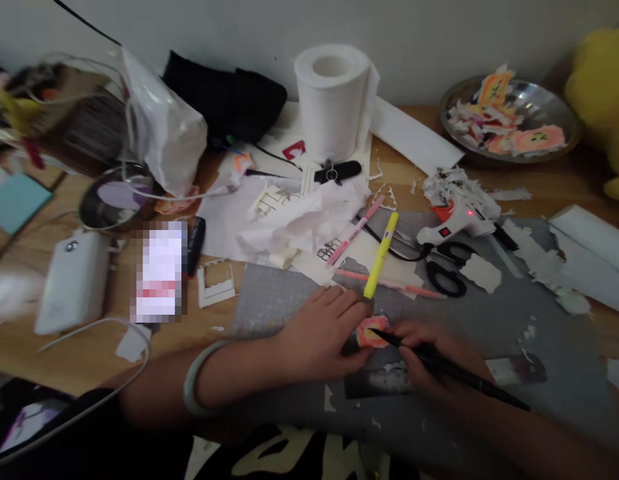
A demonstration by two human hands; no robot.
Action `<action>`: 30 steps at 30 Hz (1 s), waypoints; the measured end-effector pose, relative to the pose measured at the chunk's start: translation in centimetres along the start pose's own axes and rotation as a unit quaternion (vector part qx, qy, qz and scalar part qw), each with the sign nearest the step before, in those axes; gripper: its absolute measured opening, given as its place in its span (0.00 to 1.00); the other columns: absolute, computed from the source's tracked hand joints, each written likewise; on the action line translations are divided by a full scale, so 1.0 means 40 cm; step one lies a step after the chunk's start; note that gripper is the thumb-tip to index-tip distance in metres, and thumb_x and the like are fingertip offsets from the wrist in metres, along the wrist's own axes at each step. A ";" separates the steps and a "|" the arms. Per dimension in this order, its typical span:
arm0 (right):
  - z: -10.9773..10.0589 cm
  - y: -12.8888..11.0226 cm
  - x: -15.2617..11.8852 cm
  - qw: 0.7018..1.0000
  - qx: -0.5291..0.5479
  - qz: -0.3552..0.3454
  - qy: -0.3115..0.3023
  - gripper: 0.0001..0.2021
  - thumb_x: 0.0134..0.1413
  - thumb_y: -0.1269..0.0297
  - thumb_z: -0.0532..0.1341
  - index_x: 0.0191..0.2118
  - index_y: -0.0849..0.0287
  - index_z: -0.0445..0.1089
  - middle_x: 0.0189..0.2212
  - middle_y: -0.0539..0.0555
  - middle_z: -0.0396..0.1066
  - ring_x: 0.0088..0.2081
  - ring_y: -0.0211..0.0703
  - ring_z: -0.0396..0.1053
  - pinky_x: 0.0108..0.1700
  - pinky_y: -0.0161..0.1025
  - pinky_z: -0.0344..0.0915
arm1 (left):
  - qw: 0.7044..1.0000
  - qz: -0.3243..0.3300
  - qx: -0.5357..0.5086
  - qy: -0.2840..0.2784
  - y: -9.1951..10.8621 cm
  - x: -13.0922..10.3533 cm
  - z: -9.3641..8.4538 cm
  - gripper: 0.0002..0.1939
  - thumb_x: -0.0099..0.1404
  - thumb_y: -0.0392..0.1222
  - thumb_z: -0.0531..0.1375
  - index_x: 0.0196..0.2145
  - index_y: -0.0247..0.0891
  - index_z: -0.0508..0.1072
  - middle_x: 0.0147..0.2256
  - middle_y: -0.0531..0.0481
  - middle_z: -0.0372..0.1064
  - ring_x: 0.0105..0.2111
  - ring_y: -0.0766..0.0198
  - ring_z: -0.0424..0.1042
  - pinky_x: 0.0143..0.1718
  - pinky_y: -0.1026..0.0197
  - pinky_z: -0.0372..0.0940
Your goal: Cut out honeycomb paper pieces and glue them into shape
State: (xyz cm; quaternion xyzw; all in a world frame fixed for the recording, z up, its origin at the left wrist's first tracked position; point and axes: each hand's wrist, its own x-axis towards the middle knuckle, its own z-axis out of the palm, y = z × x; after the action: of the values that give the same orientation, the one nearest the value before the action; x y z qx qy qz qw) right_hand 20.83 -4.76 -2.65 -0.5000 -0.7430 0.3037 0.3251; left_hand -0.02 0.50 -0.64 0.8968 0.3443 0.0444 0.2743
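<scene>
A small piece coloured pink-orange with a yellow middle (371,331) lies on the grey cutting mat (549,280). My left hand (322,333) rests flat on the mat, its fingers and thumb spread around the left side of the piece. Pinched in my right hand (442,360) is a black pen (477,383), its tip touching the yellow middle. Just beyond my left fingers lies a yellow highlighter (381,255). A dark strip (377,382) sits under and in front of the piece.
Scissors (447,269) and a white glue gun (457,223) lie behind my right hand. Farther back stand a paper roll (332,100) and a metal bowl (544,113) with coloured pieces. On the left are a phone (162,270), a white power bank (74,283) and a cable.
</scene>
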 end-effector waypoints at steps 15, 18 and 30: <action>0.004 0.021 -0.010 1.000 -0.004 -0.004 -0.005 0.03 0.54 0.64 0.56 0.36 0.51 0.65 0.35 0.52 0.76 0.35 0.47 0.76 0.32 0.41 0.73 | 1.000 0.010 0.019 0.013 -0.001 0.000 -0.001 0.19 0.60 0.51 0.56 0.45 0.36 0.65 0.44 0.45 0.67 0.43 0.54 0.65 0.43 0.54 0.60; 0.003 0.021 -0.011 1.000 -0.005 -0.002 -0.006 0.02 0.54 0.63 0.56 0.35 0.51 0.65 0.35 0.52 0.76 0.35 0.48 0.76 0.31 0.41 0.73 | 1.000 0.011 0.022 0.010 -0.001 0.000 -0.002 0.19 0.60 0.51 0.56 0.45 0.36 0.65 0.44 0.45 0.67 0.43 0.55 0.65 0.42 0.53 0.60; 0.004 0.015 0.002 0.998 0.013 -0.058 0.005 0.03 0.53 0.68 0.56 0.33 0.51 0.63 0.32 0.50 0.75 0.35 0.43 0.75 0.36 0.38 0.72 | 0.999 0.011 0.026 0.024 0.000 -0.003 0.001 0.19 0.60 0.51 0.56 0.44 0.36 0.66 0.43 0.45 0.67 0.42 0.55 0.65 0.42 0.54 0.60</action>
State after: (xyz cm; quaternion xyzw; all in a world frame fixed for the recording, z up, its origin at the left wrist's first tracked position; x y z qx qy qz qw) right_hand 21.00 -4.51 -3.21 -0.4537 -0.7650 0.2910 0.3524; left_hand -0.10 0.42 -0.66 0.9061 0.3422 0.0599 0.2416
